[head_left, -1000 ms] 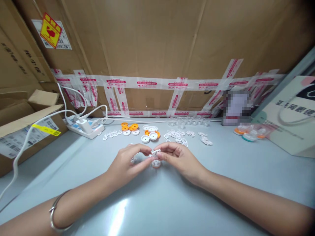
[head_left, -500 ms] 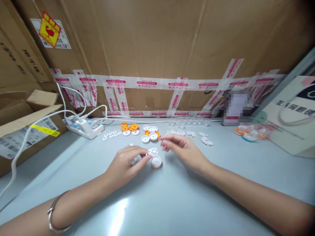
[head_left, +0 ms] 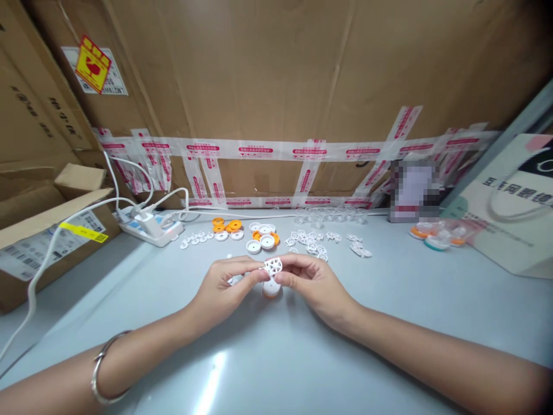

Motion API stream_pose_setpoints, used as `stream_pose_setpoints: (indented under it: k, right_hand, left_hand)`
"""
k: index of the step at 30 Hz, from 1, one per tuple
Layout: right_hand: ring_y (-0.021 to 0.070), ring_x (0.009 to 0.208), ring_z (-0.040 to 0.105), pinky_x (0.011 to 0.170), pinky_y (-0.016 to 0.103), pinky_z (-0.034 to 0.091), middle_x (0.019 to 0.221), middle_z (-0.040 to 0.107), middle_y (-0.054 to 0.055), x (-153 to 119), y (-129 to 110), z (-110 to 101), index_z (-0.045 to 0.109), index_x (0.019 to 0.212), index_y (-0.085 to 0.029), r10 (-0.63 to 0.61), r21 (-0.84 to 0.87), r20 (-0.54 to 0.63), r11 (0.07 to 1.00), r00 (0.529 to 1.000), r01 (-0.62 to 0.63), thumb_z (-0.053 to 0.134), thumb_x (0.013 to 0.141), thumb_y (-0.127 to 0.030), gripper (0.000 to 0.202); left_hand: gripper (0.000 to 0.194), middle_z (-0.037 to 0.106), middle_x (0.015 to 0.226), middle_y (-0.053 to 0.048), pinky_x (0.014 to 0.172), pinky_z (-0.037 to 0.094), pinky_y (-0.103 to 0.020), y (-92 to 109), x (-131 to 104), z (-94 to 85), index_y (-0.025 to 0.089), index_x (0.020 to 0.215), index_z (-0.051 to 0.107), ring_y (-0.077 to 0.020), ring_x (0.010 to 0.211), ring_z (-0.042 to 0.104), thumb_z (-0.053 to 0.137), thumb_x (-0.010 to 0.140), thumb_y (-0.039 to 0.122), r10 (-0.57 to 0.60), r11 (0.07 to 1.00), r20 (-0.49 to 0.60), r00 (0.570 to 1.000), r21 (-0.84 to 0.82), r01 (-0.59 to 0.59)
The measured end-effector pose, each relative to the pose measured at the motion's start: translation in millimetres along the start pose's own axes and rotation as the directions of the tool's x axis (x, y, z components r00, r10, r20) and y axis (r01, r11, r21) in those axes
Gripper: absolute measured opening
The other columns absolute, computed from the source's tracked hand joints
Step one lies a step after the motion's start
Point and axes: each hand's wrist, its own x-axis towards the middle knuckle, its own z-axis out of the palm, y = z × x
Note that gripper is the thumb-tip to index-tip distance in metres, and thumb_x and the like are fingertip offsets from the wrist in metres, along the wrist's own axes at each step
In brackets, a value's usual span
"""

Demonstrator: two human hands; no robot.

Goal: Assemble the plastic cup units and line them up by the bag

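Note:
A small white openwork plastic piece (head_left: 273,266) is pinched between both hands in the middle of the table. My left hand (head_left: 235,283) grips its left edge with thumb and fingers. On the right side, my right hand (head_left: 313,282) closes on the same piece. Just below it, a round white cap with an orange base (head_left: 272,288) stands on the table, partly covered by the fingertips. Clear plastic bits (head_left: 233,280) lie behind my left fingers, mostly hidden.
Behind the hands lie white openwork pieces (head_left: 311,239), white and orange round caps (head_left: 266,242), orange rings (head_left: 233,225), small white pegs (head_left: 196,238) and clear cups (head_left: 330,215). A power strip (head_left: 166,235) with cables is at left. A large cardboard box (head_left: 259,75) walls off the back.
My right hand has moved left and down from near the white pieces and now holds the openwork piece together with my left hand. More openwork pieces show where the right hand was.

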Motion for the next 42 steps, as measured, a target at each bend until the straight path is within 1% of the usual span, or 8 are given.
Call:
stream_pose_setpoints:
  k: [8, 12, 16, 21, 30, 34, 37, 42]
  right_hand:
    - [0.0112, 0.073, 0.057, 0.074, 0.028, 0.045, 0.083, 0.067, 0.000, 6.6, -10.9, -24.6, 0.070, 0.088, -0.025, -0.098, -0.042, -0.094, 0.995, 0.991, 0.094, 0.069, 0.071, -0.036, 0.020]
    - [0.0122, 0.080, 0.060, 0.081, 0.029, 0.045, 0.088, 0.067, 0.001, 11.4, -36.4, -43.6, 0.068, 0.091, -0.025, -0.160, 0.008, -0.188, 0.986, 0.969, 0.165, 0.067, 0.072, -0.038, 0.023]
    - [0.0110, 0.076, 0.061, 0.083, 0.030, 0.046, 0.083, 0.067, 0.000, 11.9, -43.0, -50.7, 0.064, 0.101, -0.025, -0.132, 0.059, -0.125, 0.988, 0.983, 0.140, 0.068, 0.071, -0.036, 0.031]
    - [0.0089, 0.068, 0.061, 0.073, 0.025, 0.047, 0.075, 0.067, -0.002, 10.0, -31.8, -46.0, 0.063, 0.087, -0.023, -0.068, 0.140, -0.044, 0.987, 0.997, 0.074, 0.069, 0.071, -0.035, 0.021]
    - [0.0074, 0.072, 0.060, 0.076, 0.022, 0.046, 0.077, 0.067, -0.002, 8.2, -27.9, -45.0, 0.063, 0.089, -0.022, -0.033, 0.178, -0.057, 0.983, 0.998, 0.043, 0.069, 0.072, -0.031, 0.021]
    - [0.0090, 0.073, 0.062, 0.077, 0.024, 0.046, 0.077, 0.068, -0.001, 9.1, -24.3, -43.4, 0.062, 0.086, -0.021, -0.064, 0.096, -0.105, 0.993, 0.992, 0.074, 0.072, 0.068, -0.029, 0.023]
    - [0.0128, 0.076, 0.065, 0.078, 0.029, 0.048, 0.078, 0.070, 0.000, 9.1, -19.7, -38.5, 0.061, 0.085, -0.019, -0.064, 0.002, -0.165, 0.998, 0.984, 0.065, 0.076, 0.063, -0.028, 0.028]
    - [0.0145, 0.074, 0.067, 0.076, 0.030, 0.052, 0.075, 0.070, -0.001, 3.6, -9.9, -24.0, 0.061, 0.080, -0.019, -0.106, -0.090, -0.154, 0.992, 0.982, 0.093, 0.077, 0.060, -0.025, 0.026]
  left_hand:
    - [0.024, 0.070, 0.077, -0.001, 0.070, 0.050, -0.025, -2.6, 25.4, 0.5, 0.018, 0.079, 0.069, -0.0140, 0.074, 0.064, 0.050, 0.086, 0.032, -0.122, 0.992, 0.166, 0.979, 0.012, 0.122]
    - [0.019, 0.069, 0.090, -0.004, 0.073, 0.048, -0.027, -18.9, 57.2, -3.5, 0.019, 0.093, 0.067, -0.0159, 0.082, 0.063, 0.052, 0.085, 0.028, 0.041, 0.966, 0.207, 0.977, 0.241, -0.092]
    - [0.021, 0.064, 0.091, -0.008, 0.078, 0.047, -0.032, -33.2, 79.8, 14.3, 0.015, 0.101, 0.062, -0.0200, 0.087, 0.059, 0.056, 0.082, 0.020, 0.168, 0.797, 0.476, 0.863, 0.450, -0.403]
    - [0.010, 0.062, 0.093, -0.011, 0.074, 0.047, -0.031, -43.9, 84.8, 48.1, 0.012, 0.087, 0.061, -0.0217, 0.087, 0.058, 0.055, 0.080, 0.018, 0.124, 0.705, 0.565, 0.815, 0.528, -0.474]
    - [0.015, 0.065, 0.082, -0.008, 0.068, 0.049, -0.029, -33.9, 74.5, 32.0, 0.012, 0.088, 0.063, -0.0186, 0.076, 0.062, 0.049, 0.081, 0.011, 0.117, 0.765, 0.435, 0.893, 0.534, -0.360]
    - [0.020, 0.069, 0.093, -0.007, 0.073, 0.052, -0.028, -15.1, 60.1, -3.3, 0.015, 0.100, 0.063, -0.0161, 0.081, 0.065, 0.054, 0.082, 0.018, -0.041, 0.992, 0.234, 0.971, 0.127, 0.011]
    - [0.026, 0.070, 0.093, -0.006, 0.074, 0.054, -0.026, 0.9, 45.1, -20.8, 0.016, 0.103, 0.062, -0.0159, 0.082, 0.067, 0.061, 0.078, 0.021, -0.248, 0.945, 0.182, 0.952, -0.170, 0.279]
    - [0.024, 0.071, 0.075, 0.002, 0.067, 0.054, -0.018, 20.6, 25.9, -19.0, 0.022, 0.099, 0.066, -0.0109, 0.071, 0.067, 0.065, 0.075, 0.020, -0.333, 0.869, 0.099, 0.938, -0.352, 0.346]
